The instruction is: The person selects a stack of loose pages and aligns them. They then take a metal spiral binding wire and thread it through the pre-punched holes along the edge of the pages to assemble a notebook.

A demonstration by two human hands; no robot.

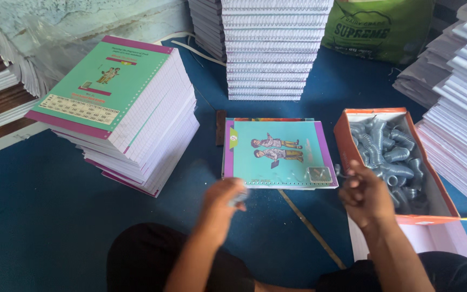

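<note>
A: State the position of the working item.

B: One notebook (280, 153) with a teal cover and purple edge strips lies flat on the blue floor mat (39, 205), directly ahead of the seated person. Its punched edge faces the near side — the edge closest to both hands, which puts the holes within reach.

A: Left hand?

B: The left hand (224, 201) hovers just near of the notebook's near-left corner. The fingers are curled around something small and grey, but motion blur hides it; whether the grip is closed on an object cannot be told.

A: Right hand?

B: The right hand (364, 196) is raised between the notebook's near-right corner and the orange cardboard box (343, 130). Fingers are bunched as if pinching; the view is from the back of the hand, so its grip state cannot be told either.

A: Contents of the box?

B: Loose grey spiral binding coils (393, 157), piled without order. The box sits just right of the notebook, on the right hand's side, so a coil is a short reach away.

A: Surrounding stock?

B: A tall stack of unbound notebooks (122, 103) stands at the left, top cover green with purple bands. A stack of spiral-bound notebooks (271, 48) stands at the far centre, coils facing the person. More paper stacks (460, 97) lean at the right. A green sack (379, 27) rests at the far right — well apart from the hands.
</note>
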